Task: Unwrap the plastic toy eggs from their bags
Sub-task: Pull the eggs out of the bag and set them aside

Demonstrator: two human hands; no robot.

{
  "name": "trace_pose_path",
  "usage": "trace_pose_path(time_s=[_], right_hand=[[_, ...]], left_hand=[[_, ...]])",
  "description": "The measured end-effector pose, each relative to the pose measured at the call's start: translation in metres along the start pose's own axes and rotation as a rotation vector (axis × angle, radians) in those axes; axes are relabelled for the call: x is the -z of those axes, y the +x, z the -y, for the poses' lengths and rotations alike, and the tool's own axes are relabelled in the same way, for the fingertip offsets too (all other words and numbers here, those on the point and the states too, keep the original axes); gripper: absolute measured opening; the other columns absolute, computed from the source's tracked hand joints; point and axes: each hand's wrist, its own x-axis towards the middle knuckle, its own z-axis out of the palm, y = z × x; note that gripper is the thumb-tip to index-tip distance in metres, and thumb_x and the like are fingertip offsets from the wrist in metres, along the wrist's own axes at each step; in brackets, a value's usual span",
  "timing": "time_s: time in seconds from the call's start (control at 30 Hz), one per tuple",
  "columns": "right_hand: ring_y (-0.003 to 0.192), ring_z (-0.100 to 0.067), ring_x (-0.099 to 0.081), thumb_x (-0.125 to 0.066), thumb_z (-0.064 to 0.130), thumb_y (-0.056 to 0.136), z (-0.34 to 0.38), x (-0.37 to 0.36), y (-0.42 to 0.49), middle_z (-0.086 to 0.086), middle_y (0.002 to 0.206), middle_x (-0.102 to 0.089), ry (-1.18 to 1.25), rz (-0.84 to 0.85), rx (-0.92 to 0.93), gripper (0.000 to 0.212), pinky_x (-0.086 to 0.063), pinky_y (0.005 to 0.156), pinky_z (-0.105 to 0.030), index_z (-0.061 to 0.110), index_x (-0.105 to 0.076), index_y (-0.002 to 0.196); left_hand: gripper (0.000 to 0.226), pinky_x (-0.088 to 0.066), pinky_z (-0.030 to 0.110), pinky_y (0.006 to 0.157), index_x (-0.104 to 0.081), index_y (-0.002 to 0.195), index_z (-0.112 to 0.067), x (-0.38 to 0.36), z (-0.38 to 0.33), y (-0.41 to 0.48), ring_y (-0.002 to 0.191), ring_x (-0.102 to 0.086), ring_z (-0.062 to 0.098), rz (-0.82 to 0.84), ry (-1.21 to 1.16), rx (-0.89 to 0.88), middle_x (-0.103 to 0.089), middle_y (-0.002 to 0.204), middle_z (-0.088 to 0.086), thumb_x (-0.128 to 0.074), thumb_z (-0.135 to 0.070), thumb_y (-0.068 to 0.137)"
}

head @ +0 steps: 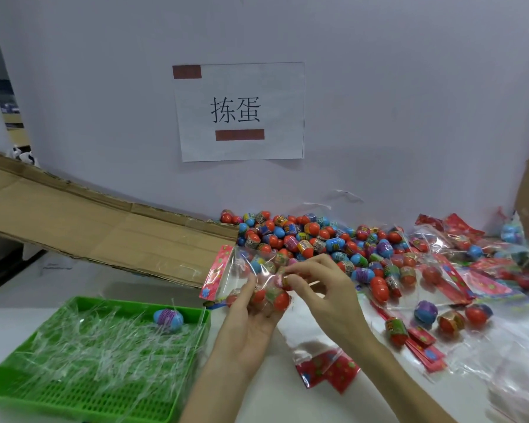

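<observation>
1. Green tray (pixel 193 314) sits near left on the tabletop (pixel 74 282), strewn with clear strips (pixel 98 340). One blue egg (pixel 168 315) lies by its far rim.
2. Just right of the forearms, an empty bag (pixel 324 367) with a red header lies flat.
3. More spent wrappers (pixel 458 285) cover the right side of the tabletop, with three loose eggs (pixel 451 320) among them.
4. Further back, a pile (pixel 303 236) of unwrapped eggs is heaped against the wall (pixel 409 102), below a paper sign (pixel 242 111).
5. Flattened cardboard (pixel 104 227) slants from the left edge to the pile.
6. Left grip (pixel 251 325) is palm up and grasps the bag (pixel 242 264) from beneath, fingers curled around it. It holds the bag above the tabletop, between tray and pile.
7. Bagged eggs (pixel 280 300), mostly red, rest against the left fingers.
8. Right grip (pixel 327 288) pinches the bag's film from above, fingertips (pixel 289 279) just over those eggs and close to the left fingers.
9. Its red header stands left of both grips, toward the cardboard, and the clear film partly veils the pile's near edge.
</observation>
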Motion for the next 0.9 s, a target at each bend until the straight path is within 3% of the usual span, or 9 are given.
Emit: trace_pose_path(time_s=[0.13, 0.33, 0.43, 0.5, 0.6, 0.67, 0.8, 0.9], right_hand=[[0.101, -0.009, -0.064, -0.066, -0.004, 0.092, 0.000, -0.003, -0.003, 0.018, 0.109, -0.065, -0.034, 0.072, 0.089, 0.043, -0.056, 0.079, -0.021, 0.031, -0.073, 0.117], [0.103, -0.006, -0.067, -0.064, -0.005, 0.093, -0.003, 0.002, 0.000, 0.024, 0.109, -0.073, -0.075, 0.127, 0.093, 0.042, -0.050, 0.078, -0.015, 0.029, -0.077, 0.114], [0.089, -0.004, -0.068, -0.068, -0.006, 0.090, -0.006, 0.016, 0.008, 0.021, 0.096, -0.075, -0.087, -0.038, 0.059, 0.040, -0.055, 0.074, -0.018, 0.030, -0.076, 0.103], [0.090, -0.004, -0.065, -0.073, 0.004, 0.090, -0.015, 0.033, 0.015, 0.019, 0.103, -0.072, -0.274, -0.155, -0.027, 0.032, -0.057, 0.082, -0.024, 0.032, -0.074, 0.106], [0.118, -0.021, -0.053, -0.073, 0.022, 0.089, -0.037, 0.057, 0.017, 0.006, 0.129, -0.064, -0.727, -0.080, -0.305, 0.039, -0.044, 0.105, -0.048, 0.029, -0.067, 0.126], [0.125, -0.024, -0.046, -0.070, 0.023, 0.089, -0.048, 0.063, 0.015, 0.003, 0.133, -0.059, -0.849, 0.016, -0.457, 0.041, -0.035, 0.108, -0.048, 0.028, -0.062, 0.130], [0.113, -0.024, -0.052, -0.066, 0.014, 0.090, -0.054, 0.061, 0.015, 0.004, 0.113, -0.064, -0.848, -0.070, -0.430, 0.030, -0.030, 0.107, -0.046, 0.029, -0.072, 0.115], [0.107, -0.021, -0.057, -0.064, 0.012, 0.090, -0.054, 0.060, 0.015, 0.007, 0.111, -0.069, -0.821, -0.074, -0.380, 0.029, -0.030, 0.102, -0.044, 0.032, -0.074, 0.108]], left_hand=[[0.044, -0.048, 0.044, 0.108, -0.067, 0.126, 0.002, 0.001, -0.002, 0.000, 0.117, -0.067, 0.031, -0.014, -0.012, -0.024, -0.070, 0.125, 0.022, -0.060, -0.031, 0.098], [0.042, -0.054, 0.045, 0.102, -0.067, 0.127, -0.002, 0.003, 0.000, 0.002, 0.116, -0.070, 0.032, -0.002, -0.004, -0.034, -0.071, 0.124, 0.021, -0.059, -0.031, 0.098], [0.038, -0.057, 0.044, 0.099, -0.069, 0.123, -0.003, 0.005, 0.000, 0.004, 0.121, -0.067, 0.034, 0.007, -0.015, -0.037, -0.071, 0.125, 0.020, -0.061, -0.029, 0.097], [0.035, -0.058, 0.044, 0.098, -0.070, 0.123, -0.003, 0.005, 0.000, 0.005, 0.125, -0.064, 0.035, 0.003, -0.041, -0.031, -0.071, 0.126, 0.019, -0.061, -0.027, 0.099], [0.033, -0.060, 0.043, 0.093, -0.071, 0.121, -0.004, 0.006, 0.001, 0.008, 0.125, -0.064, 0.034, 0.003, -0.050, -0.032, -0.072, 0.125, 0.018, -0.061, -0.026, 0.099], [0.032, -0.060, 0.043, 0.092, -0.073, 0.117, -0.005, 0.007, 0.001, 0.009, 0.122, -0.066, 0.033, 0.007, -0.050, -0.029, -0.072, 0.124, 0.018, -0.064, -0.026, 0.094], [0.031, -0.063, 0.042, 0.083, -0.079, 0.107, -0.007, 0.008, 0.002, 0.009, 0.113, -0.071, 0.031, 0.013, -0.042, -0.040, -0.073, 0.122, 0.018, -0.067, -0.026, 0.086], [0.025, -0.060, 0.043, 0.092, -0.085, 0.092, -0.013, 0.007, 0.001, 0.009, 0.106, -0.074, 0.027, 0.016, -0.021, -0.063, -0.075, 0.119, 0.016, -0.065, -0.028, 0.088]])
